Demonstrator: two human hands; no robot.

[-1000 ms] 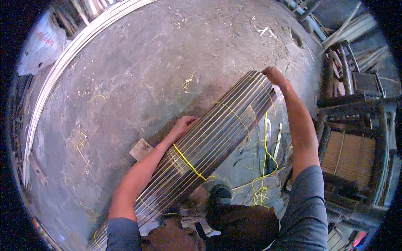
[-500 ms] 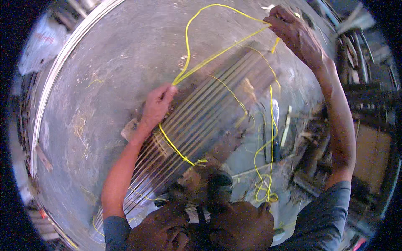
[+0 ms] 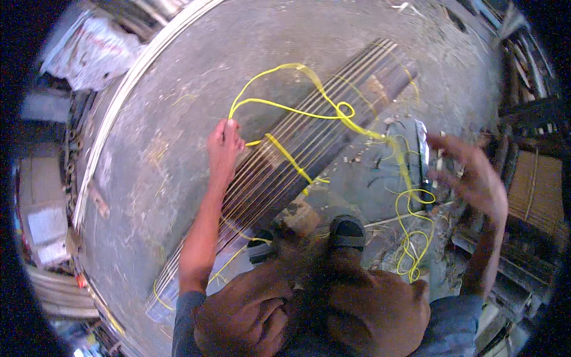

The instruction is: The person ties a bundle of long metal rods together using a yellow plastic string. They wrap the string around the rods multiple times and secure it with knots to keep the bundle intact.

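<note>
A long bundle of thin wooden strips [image 3: 285,154] lies diagonally on the floor, with yellow cord tied around it in several places. Beyond its left edge, my left hand [image 3: 223,149] is closed on a doubled yellow cord [image 3: 276,102], which arcs up from my fingers and across the bundle. The cord trails down on the right into loose loops. My right hand [image 3: 479,178], slightly blurred, has its fingers spread and holds nothing. Nearest to it is a long tool with a shiny blade [image 3: 422,134] and a dark handle, lying on the floor; the fingertips look close to it.
My sandalled feet [image 3: 347,233] are beside the bundle's near side. Wood scraps and a wooden block [image 3: 300,217] lie nearby. A long pale strip [image 3: 128,89] curves along the left, with a crumpled plastic sheet [image 3: 89,53] behind it. Timber [image 3: 505,279] is piled at the right.
My right hand has let go of the yellow cord and come down to the right, beside the bladed tool. The cord has dropped slack over the bundle. My left hand still pinches it.
</note>
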